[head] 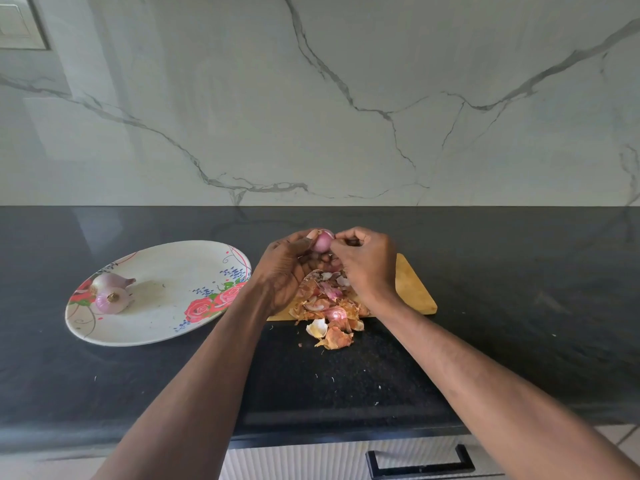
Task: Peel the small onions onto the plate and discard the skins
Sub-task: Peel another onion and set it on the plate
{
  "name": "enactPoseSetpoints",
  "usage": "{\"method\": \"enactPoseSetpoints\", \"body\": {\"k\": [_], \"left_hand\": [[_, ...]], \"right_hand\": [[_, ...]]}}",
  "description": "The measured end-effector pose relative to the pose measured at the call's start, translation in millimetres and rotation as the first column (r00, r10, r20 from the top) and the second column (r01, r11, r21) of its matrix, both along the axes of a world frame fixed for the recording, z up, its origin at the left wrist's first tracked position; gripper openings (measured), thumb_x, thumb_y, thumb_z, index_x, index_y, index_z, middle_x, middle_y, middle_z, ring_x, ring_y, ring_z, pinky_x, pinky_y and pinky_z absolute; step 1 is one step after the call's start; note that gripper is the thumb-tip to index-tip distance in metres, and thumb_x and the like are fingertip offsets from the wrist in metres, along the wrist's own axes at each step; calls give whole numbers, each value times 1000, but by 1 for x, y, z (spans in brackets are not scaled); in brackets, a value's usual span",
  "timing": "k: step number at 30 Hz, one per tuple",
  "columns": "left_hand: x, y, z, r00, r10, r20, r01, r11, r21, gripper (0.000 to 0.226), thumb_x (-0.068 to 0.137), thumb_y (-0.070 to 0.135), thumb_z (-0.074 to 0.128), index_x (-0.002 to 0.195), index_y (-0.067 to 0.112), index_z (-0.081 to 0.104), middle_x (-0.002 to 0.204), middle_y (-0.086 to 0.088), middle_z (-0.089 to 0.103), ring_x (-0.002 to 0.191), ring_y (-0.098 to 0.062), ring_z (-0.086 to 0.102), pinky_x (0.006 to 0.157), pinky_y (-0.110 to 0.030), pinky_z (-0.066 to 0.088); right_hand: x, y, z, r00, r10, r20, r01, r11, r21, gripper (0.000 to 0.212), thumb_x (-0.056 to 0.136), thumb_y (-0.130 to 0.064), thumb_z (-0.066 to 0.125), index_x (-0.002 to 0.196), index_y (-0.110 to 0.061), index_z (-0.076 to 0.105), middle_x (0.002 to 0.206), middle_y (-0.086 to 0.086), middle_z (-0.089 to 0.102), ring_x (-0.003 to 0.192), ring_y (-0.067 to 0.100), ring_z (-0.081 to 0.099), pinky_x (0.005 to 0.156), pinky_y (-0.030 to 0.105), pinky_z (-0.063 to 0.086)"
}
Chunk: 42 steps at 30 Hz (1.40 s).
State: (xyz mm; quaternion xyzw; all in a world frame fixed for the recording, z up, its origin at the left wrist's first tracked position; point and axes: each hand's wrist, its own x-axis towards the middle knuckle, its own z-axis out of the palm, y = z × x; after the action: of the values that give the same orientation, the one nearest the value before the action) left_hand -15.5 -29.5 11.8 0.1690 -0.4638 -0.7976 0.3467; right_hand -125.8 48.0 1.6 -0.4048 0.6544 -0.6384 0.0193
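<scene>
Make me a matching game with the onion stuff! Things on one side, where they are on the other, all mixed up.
Things:
1. Two onions
2. Onion being peeled
3. Heap of skins
4. Plate

Places:
A. On the wooden board, spilling onto the counter
B. Left of the board, on the dark counter
C. Lying on the flowered plate
D. Between the left hand and right hand, above the board

Pairs: 1-C, 2-D, 3-A, 4-B

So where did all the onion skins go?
In the head view, the onion skins lie heaped on the wooden board, right of the plate, just below both hands; a few spill onto the black counter.
</scene>
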Motion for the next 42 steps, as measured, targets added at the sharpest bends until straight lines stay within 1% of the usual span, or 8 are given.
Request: {"method": "enactPoseSetpoints", "body": {"k": [4, 15, 22, 26, 29, 32, 35, 42], "left_hand": [[-2, -6, -3, 1000, 3, 7, -3, 997, 72, 18, 102, 1, 45, 109, -6, 60, 93, -23, 68, 67, -22, 64, 55, -24, 56], [0, -5, -2, 997, -9, 70, 4, 998, 65, 17, 101, 4, 53, 100, -9, 64, 78, -19, 68, 56, -19, 66, 50, -22, 53], [-2, -13, -5, 999, 1, 32, -6, 989, 145, 16, 101, 9, 53, 107, -2, 61, 94, -22, 65, 69, -21, 59, 52, -23, 54], [-1, -14, -5, 1000, 2, 22, -6, 990, 144, 14, 101, 8, 52, 106, -1, 61, 94, -21, 65, 69, -21, 60, 54, -23, 53], [-1, -16, -7, 999, 24, 22, -27, 987, 159, 15, 99, 9, 55, 108, -1, 61, 91, -19, 67, 69, -21, 62, 55, -23, 53], [-1, -22, -9, 996, 92, -4, -90, 980, 177, 24, 98, 11, 57, 117, -5, 59, 88, -17, 69, 67, -20, 65, 57, -23, 55], [-1, -27, -10, 984, 170, -49, -157, 965, 209, 21, 99, 11, 58, 113, -4, 60, 84, -16, 68, 63, -19, 66, 57, -23, 56], [1, -26, -11, 993, 120, 1, -120, 989, 81, 16, 96, 8, 60, 110, 4, 67, 90, -12, 69, 69, -16, 62, 64, -24, 55]], "right_hand": [[-4, 1, 2, 993, 36, 113, -37, 999, 6, 7, 82, -16, 79, 80, -10, 76, 69, 3, 74, 63, 23, 72, 62, 40, 62], [-5, 1, 7, 960, 138, 244, -136, 990, -25, 14, 84, 4, 70, 77, -8, 74, 58, 4, 69, 47, 12, 63, 49, 23, 52], [-8, 1, 8, 895, 162, 415, -153, 987, -56, 11, 84, 3, 69, 75, -1, 73, 59, 7, 66, 48, 15, 60, 50, 25, 52], [-8, 0, 5, 940, 121, 319, -144, 988, 48, 14, 85, 0, 68, 72, -4, 72, 59, 5, 67, 47, 13, 60, 48, 23, 50], [-7, -1, 1, 998, 38, 41, -45, 985, 164, 14, 86, -6, 69, 74, -10, 74, 67, 1, 71, 53, 3, 61, 50, 18, 48], [-5, -5, -6, 988, -10, -153, 42, 978, 206, 16, 86, -8, 69, 70, -10, 72, 64, -1, 69, 58, 4, 64, 57, 29, 57], [-9, -7, -11, 978, -26, -205, 75, 970, 233, 15, 86, -9, 69, 72, -12, 71, 63, -4, 71, 60, 9, 69, 61, 38, 60], [-7, -4, -7, 950, 64, -305, 15, 968, 250, 13, 91, -5, 67, 99, -8, 78, 93, -2, 72, 79, 8, 65, 66, 16, 50]]}}
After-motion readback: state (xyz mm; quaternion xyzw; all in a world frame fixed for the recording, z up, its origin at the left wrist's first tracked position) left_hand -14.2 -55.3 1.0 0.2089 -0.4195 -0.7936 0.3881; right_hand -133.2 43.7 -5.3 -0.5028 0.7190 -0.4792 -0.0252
